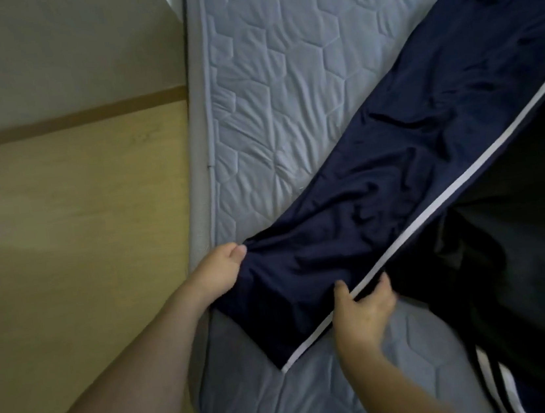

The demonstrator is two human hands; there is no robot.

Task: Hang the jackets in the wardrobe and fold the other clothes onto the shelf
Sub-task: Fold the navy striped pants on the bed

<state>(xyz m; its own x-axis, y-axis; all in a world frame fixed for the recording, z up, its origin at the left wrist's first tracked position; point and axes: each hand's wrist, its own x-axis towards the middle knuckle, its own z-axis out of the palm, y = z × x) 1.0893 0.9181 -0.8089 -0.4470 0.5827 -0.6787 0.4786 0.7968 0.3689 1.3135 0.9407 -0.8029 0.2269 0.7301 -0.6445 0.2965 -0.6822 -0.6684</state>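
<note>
Navy track trousers point(383, 199) with a white side stripe point(436, 207) lie slantwise across the quilted grey mattress point(281, 68), from upper right to lower centre of my frame. I see my left hand point(220, 271) gripping the hem edge at lower centre-left; my right hand point(362, 308) pinches the striped seam beside it. Tan floor point(69, 214) fills the left

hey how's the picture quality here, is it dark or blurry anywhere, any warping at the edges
Head view: dim, soft indoor light, no glare. The right side is darkest, where black cloth loses all detail beside the navy trousers. Slight blur throughout, both the left hand and right hand look soft. Wide-angle warping bends the mattress edge and floor lines.
</note>
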